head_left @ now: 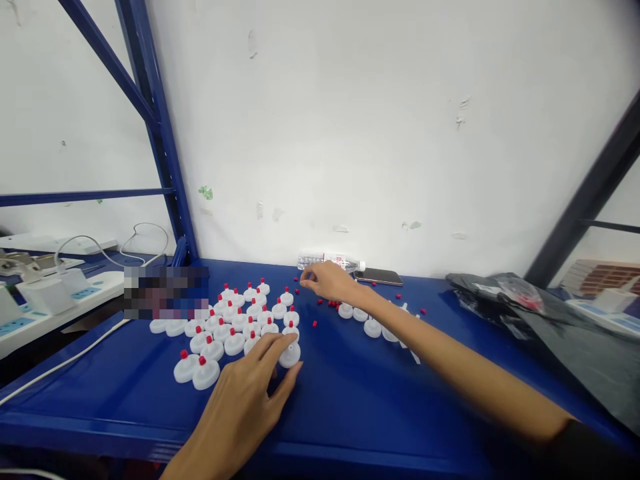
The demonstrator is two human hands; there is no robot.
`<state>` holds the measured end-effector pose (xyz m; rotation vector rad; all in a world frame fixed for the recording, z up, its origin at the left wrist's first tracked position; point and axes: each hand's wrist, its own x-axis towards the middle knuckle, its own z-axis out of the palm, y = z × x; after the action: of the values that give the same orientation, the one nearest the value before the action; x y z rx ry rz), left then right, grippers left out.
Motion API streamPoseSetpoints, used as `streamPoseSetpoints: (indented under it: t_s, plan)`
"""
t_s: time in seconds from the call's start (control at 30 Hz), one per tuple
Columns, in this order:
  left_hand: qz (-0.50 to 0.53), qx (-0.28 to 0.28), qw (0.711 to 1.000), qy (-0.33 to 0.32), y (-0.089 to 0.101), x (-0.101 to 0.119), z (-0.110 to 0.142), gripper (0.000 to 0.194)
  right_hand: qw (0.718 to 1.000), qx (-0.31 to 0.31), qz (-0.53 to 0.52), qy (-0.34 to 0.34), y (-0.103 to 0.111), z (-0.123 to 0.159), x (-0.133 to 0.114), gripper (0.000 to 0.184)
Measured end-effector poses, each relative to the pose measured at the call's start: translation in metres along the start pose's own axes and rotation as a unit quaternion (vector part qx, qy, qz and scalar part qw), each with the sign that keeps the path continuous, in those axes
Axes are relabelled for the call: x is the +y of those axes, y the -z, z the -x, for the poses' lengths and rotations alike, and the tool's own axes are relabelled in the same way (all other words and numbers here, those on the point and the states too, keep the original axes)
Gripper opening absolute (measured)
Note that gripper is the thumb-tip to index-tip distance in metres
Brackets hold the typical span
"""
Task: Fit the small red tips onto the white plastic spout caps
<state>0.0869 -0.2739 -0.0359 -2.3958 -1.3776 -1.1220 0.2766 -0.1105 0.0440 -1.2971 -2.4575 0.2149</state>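
1. Disc sits between left hand thumb and index: index tip at its upper edge, thumb tip at its lower right edge.
2. Left fingers grasping the disc at its rim, on or just over the desk.
3. Right hand farther back, in front of the bottle; fingers bent, tips drawn together. Cannot tell if they hold anything.
4. Disc well apart from right fingers, nearer the viewer.
5. Writing: bottle label has red and white print, too small to read. No brand legible.
6. Disc look: white, round, short white nozzle on top, no red cap on it.
7. Capped discs packed in a group left of and behind the disc; same white shape, each topped red. Disc is at the group's front right side.
8. Red caps loose on desk, mid and back, several clustered below right hand.
9. More white discs right of those, partly hidden by right forearm; visible nozzle is white.
10. Bottle clear, white cap, lying on its side by the wall. Phone flat beside it.
11. Black bag at right; power strip at left.
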Motion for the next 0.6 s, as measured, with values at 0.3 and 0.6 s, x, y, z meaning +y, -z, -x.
streamPoseSetpoints:
  t_s: [0.3, 0.6]
  plan:
    - [-0.001, -0.012, 1.0, 0.003, 0.0, 0.0, 0.0, 0.033, 0.999, 0.015, 0.036, 0.001, -0.036, -0.017, -0.006, 0.013]
    - [0.025, -0.01, 0.998, 0.06, 0.003, 0.001, 0.001, 0.06, 0.969, -0.006, -0.233, 0.079, 0.025, 0.048, -0.029, 0.022]
